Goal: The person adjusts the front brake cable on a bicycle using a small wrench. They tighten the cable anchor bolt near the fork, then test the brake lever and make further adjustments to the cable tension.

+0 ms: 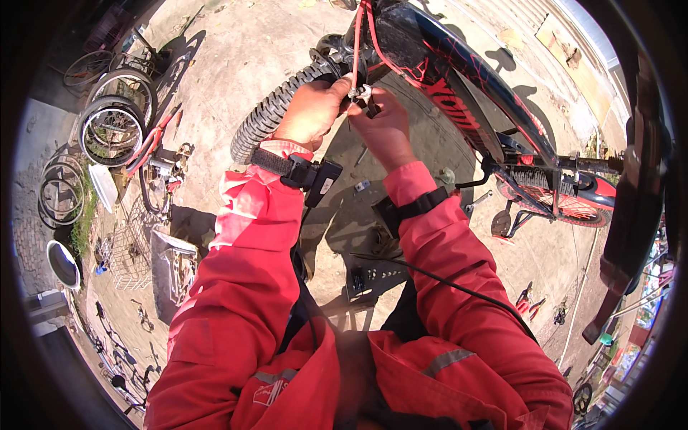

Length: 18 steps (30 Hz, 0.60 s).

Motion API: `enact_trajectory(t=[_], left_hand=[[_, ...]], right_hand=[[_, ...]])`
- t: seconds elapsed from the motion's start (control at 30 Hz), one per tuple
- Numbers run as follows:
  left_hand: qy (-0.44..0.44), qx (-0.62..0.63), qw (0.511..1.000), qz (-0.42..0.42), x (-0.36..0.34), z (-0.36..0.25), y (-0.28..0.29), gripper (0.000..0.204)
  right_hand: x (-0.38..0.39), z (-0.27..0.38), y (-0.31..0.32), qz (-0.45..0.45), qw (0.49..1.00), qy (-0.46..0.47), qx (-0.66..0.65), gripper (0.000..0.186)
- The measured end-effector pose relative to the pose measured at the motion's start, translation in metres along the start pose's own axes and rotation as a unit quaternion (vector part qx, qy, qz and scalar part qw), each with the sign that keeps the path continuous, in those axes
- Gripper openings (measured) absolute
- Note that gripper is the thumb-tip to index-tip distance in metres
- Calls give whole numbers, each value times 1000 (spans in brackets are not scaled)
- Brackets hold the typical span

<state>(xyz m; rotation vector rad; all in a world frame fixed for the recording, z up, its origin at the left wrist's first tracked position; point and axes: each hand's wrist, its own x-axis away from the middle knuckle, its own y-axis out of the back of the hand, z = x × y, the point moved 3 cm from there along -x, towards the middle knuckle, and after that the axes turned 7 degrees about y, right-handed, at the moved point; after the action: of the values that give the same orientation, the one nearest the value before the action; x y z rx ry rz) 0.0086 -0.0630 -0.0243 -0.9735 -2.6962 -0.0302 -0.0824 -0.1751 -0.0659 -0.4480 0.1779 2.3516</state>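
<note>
Near the top centre, my left hand point(309, 113) is closed beside the knobbly front tyre point(259, 122) of a black-and-red bicycle point(459, 107), fingertips at a red cable point(356, 50); what it grips is partly hidden. My right hand point(381, 127) is closed on a small silver metal piece point(364, 93) at the lower end of that cable, just right of my left fingertips. Both forearms wear red sleeves with black straps.
Loose wheels point(115, 130), a wire basket point(132, 251) and a grey tray of parts point(175, 269) lie at the left. Red-handled tools point(530, 304) lie at lower right on the concrete ground point(215, 72). A dark bar point(623, 236) stands at the far right.
</note>
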Motion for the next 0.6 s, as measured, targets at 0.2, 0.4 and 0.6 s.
enact_trajectory(t=[0.2,0.4,0.6], left_hand=[[75,-79,994,-29,3,-11,-3,41],[80,-62,994,-33,5,-15,-3,44],[83,-68,994,-36,2,-11,-3,46]], right_hand=[[28,-2,3,95,954,-258,-120,20],[32,-9,-8,86,948,-263,-157,18],[32,-23,-4,79,959,-239,-127,14]])
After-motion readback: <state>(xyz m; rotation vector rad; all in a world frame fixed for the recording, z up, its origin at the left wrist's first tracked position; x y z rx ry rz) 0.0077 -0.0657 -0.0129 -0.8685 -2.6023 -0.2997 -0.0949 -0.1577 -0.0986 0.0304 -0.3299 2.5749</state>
